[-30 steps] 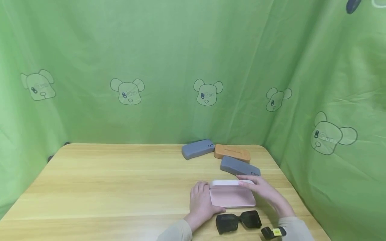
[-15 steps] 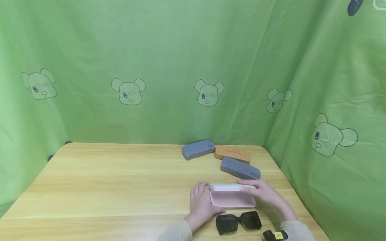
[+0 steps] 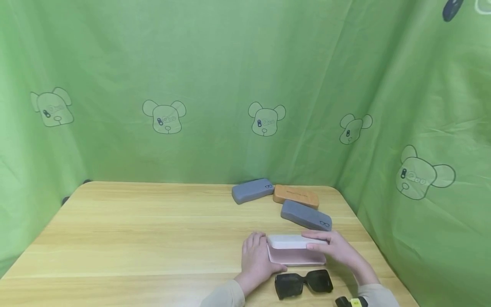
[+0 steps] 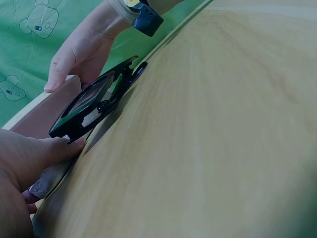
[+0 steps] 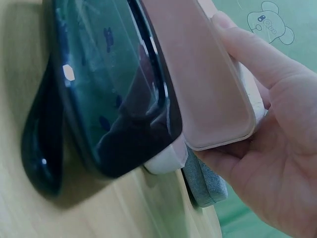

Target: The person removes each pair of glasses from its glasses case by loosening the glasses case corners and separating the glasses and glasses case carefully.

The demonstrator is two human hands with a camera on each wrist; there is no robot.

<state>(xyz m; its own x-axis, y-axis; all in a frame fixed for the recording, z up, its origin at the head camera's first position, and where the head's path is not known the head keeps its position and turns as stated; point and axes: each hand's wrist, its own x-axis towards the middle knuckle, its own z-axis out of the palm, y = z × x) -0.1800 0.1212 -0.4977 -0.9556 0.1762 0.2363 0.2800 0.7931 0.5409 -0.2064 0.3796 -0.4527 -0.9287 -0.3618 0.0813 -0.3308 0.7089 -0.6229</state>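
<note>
Glasses case (image 3: pixel 297 256), pink inside, stands partly open on the table (image 3: pixel 134 234). Right hand (image 3: pixel 339 247): fingers and thumb slightly apart, pinching the lid (image 3: pixel 285 241). Left hand (image 3: pixel 256 258): fingers together, thumb spread, gripping the left end. Sunglasses (image 3: pixel 304 283) just in front; behind, grey case (image 3: pixel 305 214), orange case (image 3: pixel 295 196), blue-grey case (image 3: pixel 252 190).

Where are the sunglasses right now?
In the head view, the sunglasses sit at lower right on the wooden table, just on the near side of the partly open pink-lined case.
</note>
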